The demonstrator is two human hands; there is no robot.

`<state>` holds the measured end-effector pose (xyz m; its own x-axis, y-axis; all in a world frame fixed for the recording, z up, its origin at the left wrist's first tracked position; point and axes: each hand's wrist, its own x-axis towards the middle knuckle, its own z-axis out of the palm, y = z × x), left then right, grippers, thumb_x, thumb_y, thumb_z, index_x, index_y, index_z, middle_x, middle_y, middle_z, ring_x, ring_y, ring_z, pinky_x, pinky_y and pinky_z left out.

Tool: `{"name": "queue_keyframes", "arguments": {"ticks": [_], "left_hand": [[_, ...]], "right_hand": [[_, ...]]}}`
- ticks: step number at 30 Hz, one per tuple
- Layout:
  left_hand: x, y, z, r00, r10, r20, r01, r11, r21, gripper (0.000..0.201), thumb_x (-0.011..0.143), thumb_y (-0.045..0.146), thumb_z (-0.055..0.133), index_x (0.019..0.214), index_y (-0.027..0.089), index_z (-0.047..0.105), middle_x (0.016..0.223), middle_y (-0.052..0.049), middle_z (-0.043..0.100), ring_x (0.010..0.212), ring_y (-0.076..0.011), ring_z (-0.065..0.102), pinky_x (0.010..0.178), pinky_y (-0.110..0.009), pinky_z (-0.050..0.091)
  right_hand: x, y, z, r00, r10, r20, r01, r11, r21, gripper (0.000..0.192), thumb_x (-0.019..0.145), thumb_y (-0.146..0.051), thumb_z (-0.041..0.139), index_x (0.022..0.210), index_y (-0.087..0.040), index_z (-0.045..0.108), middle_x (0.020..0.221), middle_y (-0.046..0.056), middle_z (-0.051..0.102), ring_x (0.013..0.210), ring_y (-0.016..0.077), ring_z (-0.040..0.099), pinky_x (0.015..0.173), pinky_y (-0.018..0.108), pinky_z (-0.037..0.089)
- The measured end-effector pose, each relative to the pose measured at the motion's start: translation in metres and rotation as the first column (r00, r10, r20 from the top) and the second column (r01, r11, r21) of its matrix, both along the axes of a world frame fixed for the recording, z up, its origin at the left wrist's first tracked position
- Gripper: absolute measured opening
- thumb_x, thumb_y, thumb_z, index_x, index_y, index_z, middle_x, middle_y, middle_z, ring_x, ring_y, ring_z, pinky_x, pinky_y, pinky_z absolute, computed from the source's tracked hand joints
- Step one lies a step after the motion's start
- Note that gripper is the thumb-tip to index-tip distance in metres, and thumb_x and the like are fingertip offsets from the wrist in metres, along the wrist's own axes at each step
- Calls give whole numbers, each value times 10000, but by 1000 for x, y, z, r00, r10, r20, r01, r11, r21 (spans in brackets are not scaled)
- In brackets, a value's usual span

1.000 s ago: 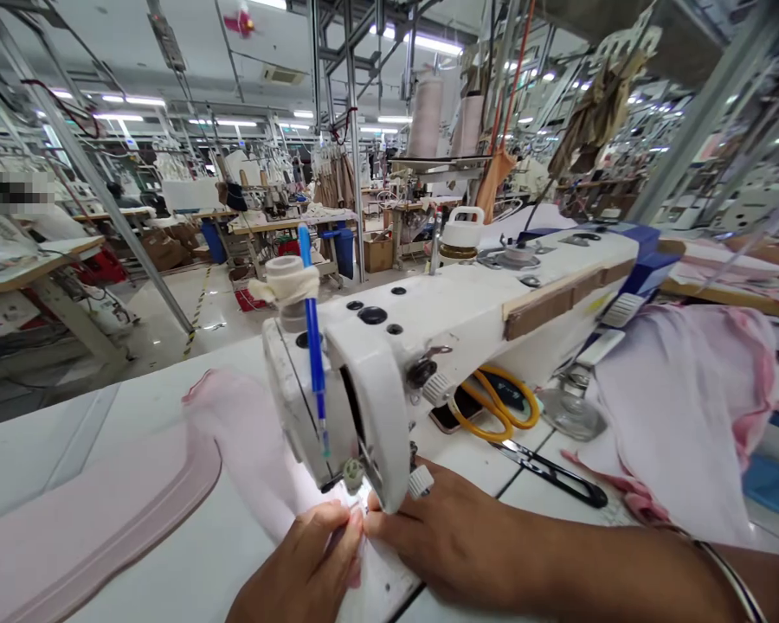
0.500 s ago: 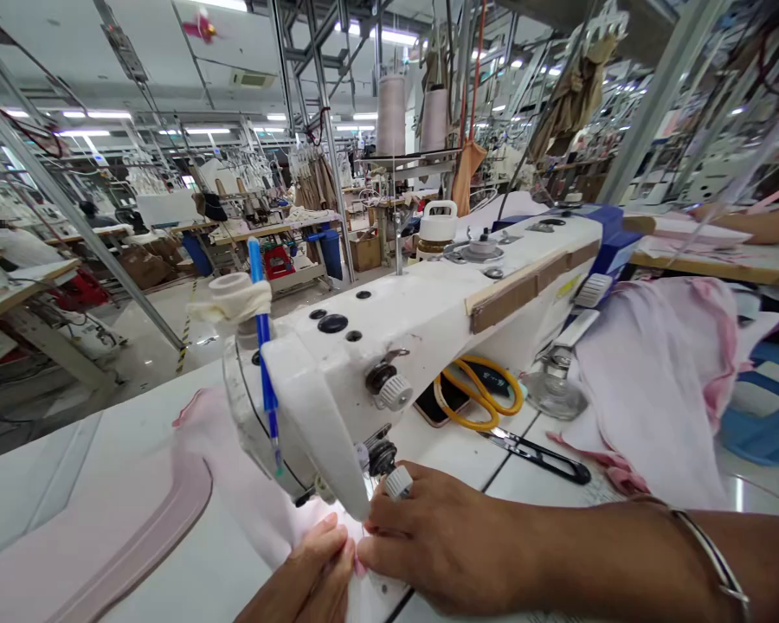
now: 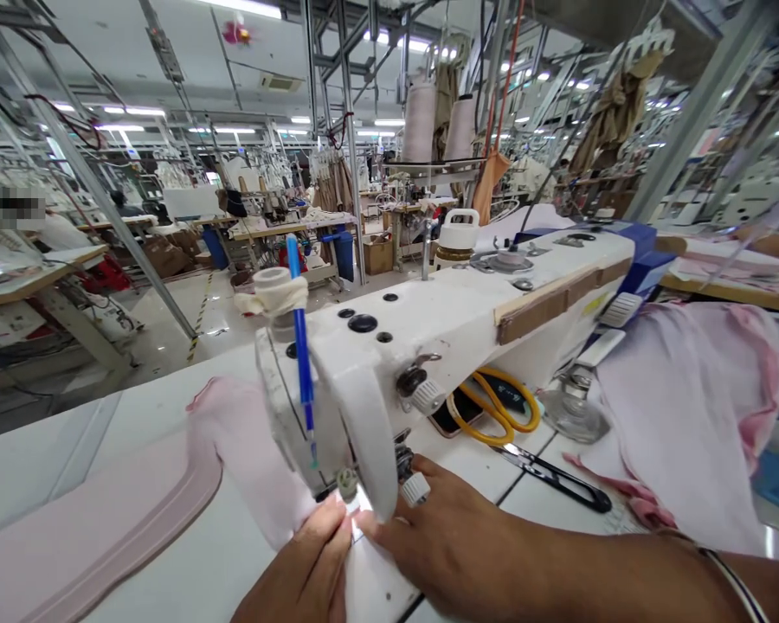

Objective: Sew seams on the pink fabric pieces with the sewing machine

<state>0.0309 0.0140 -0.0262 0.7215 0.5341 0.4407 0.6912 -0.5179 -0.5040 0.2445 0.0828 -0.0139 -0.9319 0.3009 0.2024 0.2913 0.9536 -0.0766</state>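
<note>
Pink fabric [image 3: 247, 450] pinched by both hands (under the sewing machine [image 3: 389, 363])

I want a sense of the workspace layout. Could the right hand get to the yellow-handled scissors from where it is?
Probably yes. The right hand rests at the needle area, and the yellow-handled scissors lie on the white table just behind it, beneath the sewing machine arm. The tabletop between them looks bare, though the overhanging arm leaves limited headroom.

Glossy white metal sewing machine [image 3: 441, 337]; soft matt pink cloth [image 3: 247, 450]; yellow plastic-handled scissors [image 3: 493, 407]
</note>
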Motion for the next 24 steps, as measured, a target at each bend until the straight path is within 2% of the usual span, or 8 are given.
{"name": "queue_keyframes", "arguments": {"ticks": [5, 9, 11, 14, 16, 19, 22, 24], "left_hand": [[3, 2, 2, 991, 15, 132, -16, 1000, 13, 338, 976, 141, 271, 1038, 113, 602, 985, -48, 738, 887, -145, 714, 750, -172, 571], [-2, -6, -4, 912, 187, 365, -98, 964, -249, 286, 945, 201, 381, 1132, 183, 597, 1069, -36, 709, 953, -138, 695, 809, -164, 553], [-6, -9, -2, 772, 344, 535, -51, 872, -487, 318, 924, 227, 414, 1197, 254, 577, 1199, -17, 649, 1054, -151, 652, 879, -198, 534], [-14, -7, 4, 339, 640, 690, 116, 699, -705, 411, 888, 351, 473, 1296, 310, 506, 1324, -29, 547, 1142, -208, 584, 965, -310, 488], [-19, -1, 7, 129, 740, 660, 209, 630, -748, 492, 847, 413, 532, 1313, 263, 480, 1138, -64, 635, 1004, -219, 629, 912, -352, 502], [-25, 7, 10, 9, 786, 619, 335, 581, -742, 570, 802, 445, 555, 1279, 148, 461, 805, -36, 653, 784, -191, 653, 783, -332, 537], [-30, 10, 14, -87, 813, 576, 425, 553, -717, 575, 801, 447, 566, 1244, 97, 456, 795, -35, 651, 772, -176, 664, 779, -336, 542], [-32, 11, 17, -101, 837, 538, 443, 522, -729, 455, 848, 397, 570, 1191, 107, 499, 750, -12, 646, 735, -163, 664, 786, -358, 536]], "right_hand": [[-1, 0, -3, 1000, -4, -17, 5, 1000, 11, 248, 866, -160, 461, 1107, -131, 512, 866, 76, 638, 864, 249, 537, 897, 430, 378], [-1, -2, -2, 998, -28, -53, 28, 1000, 2, 169, 876, -135, 431, 1013, -153, 530, 858, 71, 630, 767, 211, 538, 869, 379, 399], [-1, -4, -3, 997, -44, -65, 42, 999, -28, 201, 884, -111, 418, 1048, -160, 524, 924, 73, 635, 760, 189, 551, 861, 347, 404], [1, -6, -7, 994, -53, -99, 50, 998, -30, 263, 892, -105, 430, 1138, -164, 504, 1096, 96, 610, 835, 186, 575, 871, 332, 407], [2, -8, -8, 994, -50, -96, 44, 997, -60, 269, 908, -120, 436, 1164, -173, 498, 1135, 93, 588, 869, 186, 577, 858, 321, 419], [2, -9, -6, 994, -39, -98, 25, 990, -138, 279, 924, -112, 423, 1182, -188, 497, 1109, 78, 580, 938, 190, 566, 847, 309, 433], [0, -11, -2, 991, -34, -130, 10, 985, -175, 272, 933, -93, 416, 1165, -195, 516, 1067, 70, 580, 975, 198, 545, 873, 330, 435], [-1, -12, 1, 988, -27, -150, 0, 984, -176, 255, 941, -98, 410, 1148, -189, 529, 1048, 74, 580, 967, 202, 541, 873, 347, 441]]}}
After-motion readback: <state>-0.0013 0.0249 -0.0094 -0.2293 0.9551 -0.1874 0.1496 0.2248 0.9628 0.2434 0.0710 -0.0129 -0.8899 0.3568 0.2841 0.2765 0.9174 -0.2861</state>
